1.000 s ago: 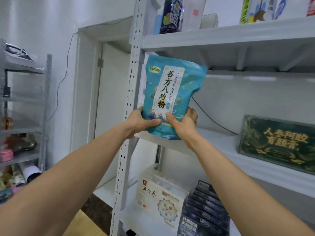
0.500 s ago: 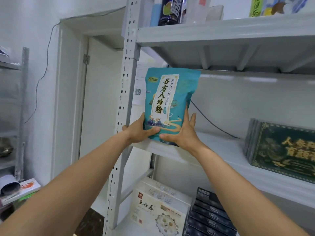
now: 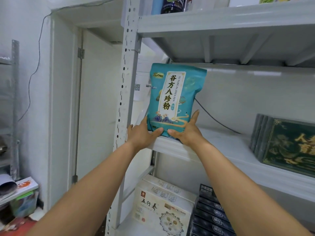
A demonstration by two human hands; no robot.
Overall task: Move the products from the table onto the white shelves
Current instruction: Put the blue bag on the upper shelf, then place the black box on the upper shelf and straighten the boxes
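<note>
The left hand (image 3: 142, 134) and right hand (image 3: 186, 132) clasp the teal pouch (image 3: 177, 96) upright on the white shelf (image 3: 230, 147), label facing outward.

The teal pouch (image 3: 175, 99) stands upright at the front left corner of the middle shelf (image 3: 221, 147), just beside the perforated upright (image 3: 126, 82). The left hand (image 3: 141, 135) grips its lower left edge, thumb across the front. The right hand (image 3: 185, 133) grips the lower right edge, thumb on the front and fingers extended up the side. A dark green box (image 3: 289, 145) stands on the same shelf, well apart to the right. The lower shelf carries white boxes (image 3: 162, 206) touching a stack of black boxes (image 3: 213, 213). A dark bottle (image 3: 172, 5) stands on the upper shelf (image 3: 221, 19).
</note>
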